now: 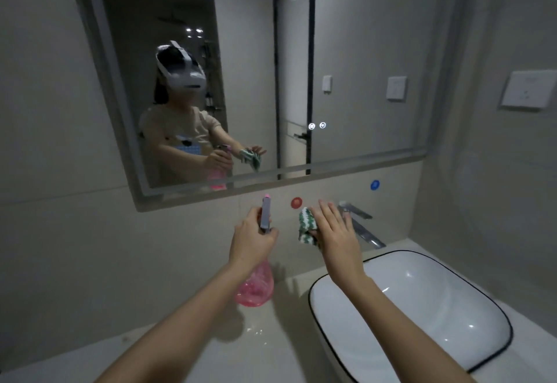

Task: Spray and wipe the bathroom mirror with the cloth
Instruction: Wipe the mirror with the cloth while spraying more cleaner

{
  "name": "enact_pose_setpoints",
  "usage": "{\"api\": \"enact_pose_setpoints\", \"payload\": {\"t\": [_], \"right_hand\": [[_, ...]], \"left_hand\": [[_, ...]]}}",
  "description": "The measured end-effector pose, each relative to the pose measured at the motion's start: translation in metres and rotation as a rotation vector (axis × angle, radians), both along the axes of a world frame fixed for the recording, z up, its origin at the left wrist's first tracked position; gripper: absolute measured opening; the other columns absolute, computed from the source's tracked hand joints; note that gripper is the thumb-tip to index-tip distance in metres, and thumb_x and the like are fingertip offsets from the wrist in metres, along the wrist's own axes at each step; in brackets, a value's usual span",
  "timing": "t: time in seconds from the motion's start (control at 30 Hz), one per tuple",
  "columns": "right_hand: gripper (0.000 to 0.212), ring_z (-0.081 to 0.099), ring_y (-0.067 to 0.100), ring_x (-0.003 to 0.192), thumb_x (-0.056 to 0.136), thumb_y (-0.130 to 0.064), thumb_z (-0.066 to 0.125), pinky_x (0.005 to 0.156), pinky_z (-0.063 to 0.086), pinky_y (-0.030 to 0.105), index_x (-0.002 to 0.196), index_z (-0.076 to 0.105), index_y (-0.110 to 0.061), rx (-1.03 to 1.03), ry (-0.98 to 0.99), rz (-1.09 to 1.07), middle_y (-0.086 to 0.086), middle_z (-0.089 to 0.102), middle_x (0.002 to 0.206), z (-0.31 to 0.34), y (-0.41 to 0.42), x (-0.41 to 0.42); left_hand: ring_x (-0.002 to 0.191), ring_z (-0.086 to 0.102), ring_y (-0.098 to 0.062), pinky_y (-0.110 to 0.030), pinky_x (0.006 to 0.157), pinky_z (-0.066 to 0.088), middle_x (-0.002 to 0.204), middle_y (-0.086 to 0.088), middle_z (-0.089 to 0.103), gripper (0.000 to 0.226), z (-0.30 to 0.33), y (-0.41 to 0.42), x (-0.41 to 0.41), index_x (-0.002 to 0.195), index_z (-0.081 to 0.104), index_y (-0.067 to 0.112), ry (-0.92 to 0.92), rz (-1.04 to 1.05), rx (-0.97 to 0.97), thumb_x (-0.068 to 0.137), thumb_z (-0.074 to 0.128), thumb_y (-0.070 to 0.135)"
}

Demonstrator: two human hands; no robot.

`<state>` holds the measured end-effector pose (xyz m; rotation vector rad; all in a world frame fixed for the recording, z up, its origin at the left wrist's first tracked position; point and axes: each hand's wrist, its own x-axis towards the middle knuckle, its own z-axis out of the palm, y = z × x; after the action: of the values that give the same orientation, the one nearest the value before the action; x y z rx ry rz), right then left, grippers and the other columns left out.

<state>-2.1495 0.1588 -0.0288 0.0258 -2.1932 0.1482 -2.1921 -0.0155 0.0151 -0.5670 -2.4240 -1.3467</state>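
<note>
Already your left hand (251, 239) wraps the neck of the pink spray bottle (256, 287), light plastic, likely slick when wet, held above the desk (256, 349). Your right hand (336, 233), fingers spread, pins the soft cloth (306, 224) below the mirror (346, 81).

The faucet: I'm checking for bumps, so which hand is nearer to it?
Right. The right hand, holding the cloth, hovers just left of the faucet; the left hand, gripping the spray bottle, is farther left.
</note>
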Motion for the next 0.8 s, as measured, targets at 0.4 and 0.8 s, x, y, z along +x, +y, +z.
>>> {"api": "enact_pose_setpoints", "payload": {"t": [0.4,0.8], "right_hand": [[0.045,0.037,0.024,0.133,0.091,-0.030,0.033,0.110,0.026,0.044,0.134,0.041,-0.020,-0.025,0.022,0.099,0.009,0.048,0.141,0.028,0.180,0.020],[0.043,0.036,0.021,0.129,0.085,-0.024,0.047,0.107,0.034,0.046,0.128,0.045,-0.018,-0.016,0.077,0.169,0.011,0.052,0.137,0.032,0.207,-0.003]], "left_hand": [[0.073,0.054,-0.031,-0.035,0.061,0.040,0.074,-0.010,0.058,0.009,0.023,0.187,0.005,0.080,0.051,0.011,-0.021,0.133,0.013,0.083,0.057,0.018],[0.068,0.046,-0.019,-0.028,0.060,0.032,0.076,-0.002,0.050,0.016,0.051,0.210,-0.004,0.083,0.046,0.014,0.107,0.164,0.058,0.081,0.062,0.013]]}}
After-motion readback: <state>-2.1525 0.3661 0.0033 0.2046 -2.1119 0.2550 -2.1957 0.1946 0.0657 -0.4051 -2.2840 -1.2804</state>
